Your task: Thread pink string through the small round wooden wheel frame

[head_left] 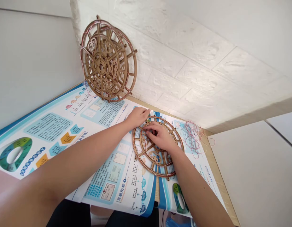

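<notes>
Heading "发展历程" (121, 193) on the poster (49, 126)

Printed in dark blue at six o'clock, beside a timeline; year "2014" (143, 196) on a small blue tag just to its right. Neighbouring year tags too small to read for certain. Dense Chinese text blocks (48, 127) at ten o'clock, also too small to read.

near laser-cut wooden wheel (143, 161): tan, scrolled openwork | far wooden wheel (101, 64): same tan, red-strung rim | printed poster (49, 127): blue, teal, orange | right thread tangle (193, 135): red, white | wall panelling (195, 60): white brick pattern
</notes>
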The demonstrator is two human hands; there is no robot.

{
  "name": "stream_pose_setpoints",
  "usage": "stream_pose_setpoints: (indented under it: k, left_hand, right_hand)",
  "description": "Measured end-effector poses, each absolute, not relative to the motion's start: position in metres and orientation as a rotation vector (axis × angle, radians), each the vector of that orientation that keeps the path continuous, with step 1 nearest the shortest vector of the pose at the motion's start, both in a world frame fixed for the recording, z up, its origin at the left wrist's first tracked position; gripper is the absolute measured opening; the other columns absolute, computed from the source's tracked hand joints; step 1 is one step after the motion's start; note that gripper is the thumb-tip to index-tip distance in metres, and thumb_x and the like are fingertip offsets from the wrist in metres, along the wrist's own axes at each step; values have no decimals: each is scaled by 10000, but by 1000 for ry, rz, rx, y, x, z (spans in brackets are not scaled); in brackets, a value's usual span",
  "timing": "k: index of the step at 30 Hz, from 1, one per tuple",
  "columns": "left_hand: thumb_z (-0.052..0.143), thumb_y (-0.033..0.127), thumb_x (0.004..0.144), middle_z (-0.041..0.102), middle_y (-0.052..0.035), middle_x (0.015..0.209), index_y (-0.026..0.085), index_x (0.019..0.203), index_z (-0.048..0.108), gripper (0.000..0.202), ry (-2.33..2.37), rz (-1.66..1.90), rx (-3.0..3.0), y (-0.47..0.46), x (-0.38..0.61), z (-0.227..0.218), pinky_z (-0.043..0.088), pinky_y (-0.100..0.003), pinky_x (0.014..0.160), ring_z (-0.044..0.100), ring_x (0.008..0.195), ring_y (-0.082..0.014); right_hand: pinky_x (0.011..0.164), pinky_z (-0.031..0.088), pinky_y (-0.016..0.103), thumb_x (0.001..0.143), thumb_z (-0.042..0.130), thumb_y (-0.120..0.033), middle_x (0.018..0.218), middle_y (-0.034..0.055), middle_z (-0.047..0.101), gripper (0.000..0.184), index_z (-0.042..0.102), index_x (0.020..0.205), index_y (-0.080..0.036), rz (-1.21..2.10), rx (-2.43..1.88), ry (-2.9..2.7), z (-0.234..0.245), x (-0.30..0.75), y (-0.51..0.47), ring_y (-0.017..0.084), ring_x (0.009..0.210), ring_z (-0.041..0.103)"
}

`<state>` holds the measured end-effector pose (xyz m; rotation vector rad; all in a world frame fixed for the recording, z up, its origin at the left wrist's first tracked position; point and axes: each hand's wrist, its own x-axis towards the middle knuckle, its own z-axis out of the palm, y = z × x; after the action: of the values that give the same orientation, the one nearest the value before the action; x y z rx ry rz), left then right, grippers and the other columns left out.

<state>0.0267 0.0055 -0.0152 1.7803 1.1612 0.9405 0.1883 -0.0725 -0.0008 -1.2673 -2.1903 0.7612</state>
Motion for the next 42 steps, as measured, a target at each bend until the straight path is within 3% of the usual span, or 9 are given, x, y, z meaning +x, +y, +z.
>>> stream_pose_setpoints:
  k: [20, 42]
  left_hand:
    - [390, 406, 931, 419, 5, 516, 198, 532, 407, 450, 1137, 944, 1791, 4, 25, -13, 267, -327, 601, 420, 569, -160]
    - [394, 387, 948, 422, 4, 517, 201, 532, 402, 456, 1152, 926, 1812, 3, 25, -10, 264, -323, 599, 413, 570, -164]
  right_hand:
    - [658, 446, 306, 900, 566, -187, 960, 45, 618, 191, 707, 1027, -203, 760, -1375, -2124, -3, 187, -72, 145, 736, 534]
    - [742, 467, 329, 896, 531, -96, 1053, 60, 642, 255, 700, 1055, -200, 699, -1297, -2251, 0, 187, -73, 169, 836, 582]
